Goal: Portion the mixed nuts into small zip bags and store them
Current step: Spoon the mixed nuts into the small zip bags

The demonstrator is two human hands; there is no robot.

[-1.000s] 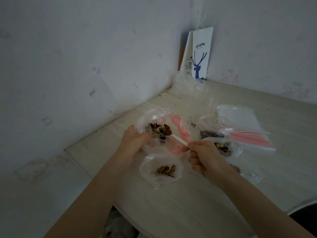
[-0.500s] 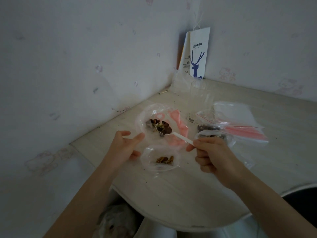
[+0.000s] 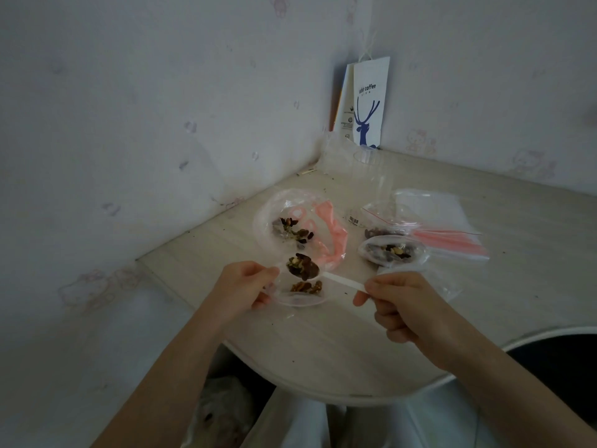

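1. We look down at a pale wood-grain table [image 3: 323, 344] with a rounded near edge, pushed into the corner of a dim room. Dark crumbs and specks are scattered over its top.
2. The walls [image 3: 129, 124] are pale, with faint cartoon-figure wallpaper.
3. In the corner a white paper coffee bag [image 3: 368, 105] with a blue deer on it leans upright against the wall.
4. The left hand [image 3: 240, 286] pinches the rim of a small clear zip bag [image 3: 302, 299] between thumb and fingers. A few nuts lie inside the bag.
5. The right hand [image 3: 400, 305] has its fingers curled, with thumb and forefinger clamped on the end of a white plastic spoon [image 3: 342, 281].
6. The spoon's bowl is heaped with mixed nuts [image 3: 302, 265] and sits just over the mouth of the small zip bag.
7. Just behind the spoon lies a larger clear bag with pink print [image 3: 326, 218], open, with more nuts in it.
8. To the right, near the right hand, a second small bag of nuts [image 3: 391, 252] rests on the table.
9. Beside it lies a flat stack of zip bags with red strips [image 3: 445, 234].
10. Below the table edge we see pale trousers [image 3: 355, 425] and a crumpled plastic bag [image 3: 223, 412].
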